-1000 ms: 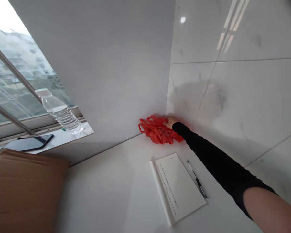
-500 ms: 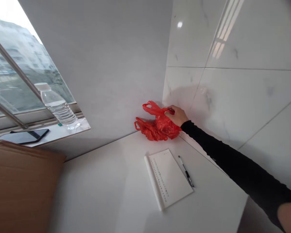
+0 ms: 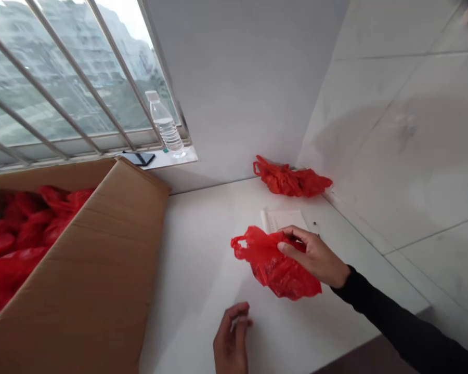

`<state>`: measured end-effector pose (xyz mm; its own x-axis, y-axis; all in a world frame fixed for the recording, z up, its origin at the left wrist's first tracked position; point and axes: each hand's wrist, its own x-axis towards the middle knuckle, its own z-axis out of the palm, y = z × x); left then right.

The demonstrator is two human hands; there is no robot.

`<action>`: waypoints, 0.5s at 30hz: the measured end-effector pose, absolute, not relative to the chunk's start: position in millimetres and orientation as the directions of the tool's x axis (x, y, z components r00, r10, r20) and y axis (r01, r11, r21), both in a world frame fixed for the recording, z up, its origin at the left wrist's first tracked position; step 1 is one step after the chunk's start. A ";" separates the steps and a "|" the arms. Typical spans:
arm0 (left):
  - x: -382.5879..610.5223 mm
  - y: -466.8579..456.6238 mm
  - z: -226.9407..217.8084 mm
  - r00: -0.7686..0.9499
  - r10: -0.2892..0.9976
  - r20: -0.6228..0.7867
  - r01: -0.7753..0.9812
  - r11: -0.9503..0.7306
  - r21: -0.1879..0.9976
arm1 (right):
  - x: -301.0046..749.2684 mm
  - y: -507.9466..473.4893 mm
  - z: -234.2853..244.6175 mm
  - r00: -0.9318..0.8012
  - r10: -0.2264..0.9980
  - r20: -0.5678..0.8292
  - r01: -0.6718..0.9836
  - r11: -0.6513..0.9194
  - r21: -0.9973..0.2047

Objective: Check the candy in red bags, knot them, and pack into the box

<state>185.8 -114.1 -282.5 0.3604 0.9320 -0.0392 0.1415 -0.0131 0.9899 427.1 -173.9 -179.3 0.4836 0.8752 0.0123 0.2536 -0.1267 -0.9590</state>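
My right hand [image 3: 312, 254] grips a red plastic bag [image 3: 284, 272] near its top, thumb on the near side and fingers behind. The bag hangs over the white table, its handle loop sticking out to the left. At the bottom of the view, my left hand [image 3: 232, 340] holds nothing; its fingers are loosely curled and apart from the thumb. It is below and left of the bag, not touching it. Behind the bag lies a notebook [image 3: 290, 218], partly covered by the bag and my hand. More red bags [image 3: 292, 179] sit in the table's back corner.
On the left stands a tall open cardboard box [image 3: 89, 270] with several red bags [image 3: 35, 223] inside. A water bottle [image 3: 166, 127] and a phone [image 3: 140, 158] rest on the windowsill. A pen tip [image 3: 314, 223] shows beside the notebook. Walls border the white table [image 3: 195, 234] at the back and right.
My right hand has lifted one red bag from the corner and brought it nearer, over the notebook. My left hand has come into view. The view has turned left, showing the box's inside.
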 end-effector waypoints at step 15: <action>201.7 -62.0 -270.2 0.601 0.717 0.353 -0.011 -0.434 0.901 | 384.2 -206.6 -204.0 0.373 0.925 -0.076 0.360 -0.220 -0.907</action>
